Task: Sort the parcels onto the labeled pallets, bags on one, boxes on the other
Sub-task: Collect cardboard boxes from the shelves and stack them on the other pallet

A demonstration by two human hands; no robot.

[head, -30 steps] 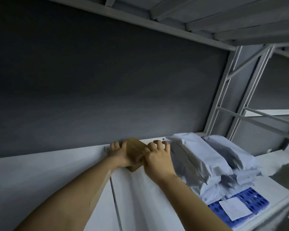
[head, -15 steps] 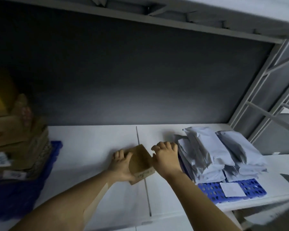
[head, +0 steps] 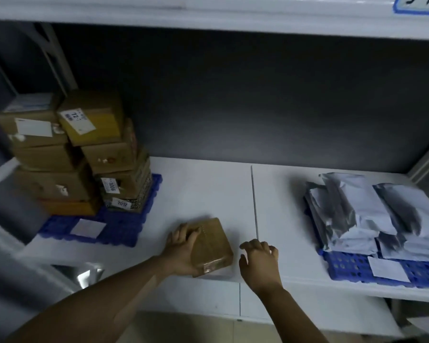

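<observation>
My left hand (head: 181,253) alone holds the small brown box (head: 212,246) now, fingers wrapped over its far left edge and palm against its side. Half a second ago both hands clasped it and it stood tipped up on a corner. Now it lies nearly flat in the lower middle of the frame, at the front edge of the white shelf (head: 203,189). I cannot tell whether it rests on the shelf or hangs just above it.

My right hand (head: 259,263) has let go. It hovers just right of the box, clear of it, fingers loosely bent and holding nothing, below the seam (head: 254,201) between the shelf boards.

My view has swung left and down. The stack of cardboard boxes (head: 84,154), only a blurred edge before, now fills the left of the frame. It sits on a blue pallet (head: 124,229) with a white label (head: 87,228) on its front part.

The heap of grey bags (head: 357,214) has moved out to the right edge. It lies on a second blue pallet (head: 352,266) that carries a paper slip (head: 388,268). The box in my grip lies between the two pallets, nearer the left one.
</observation>
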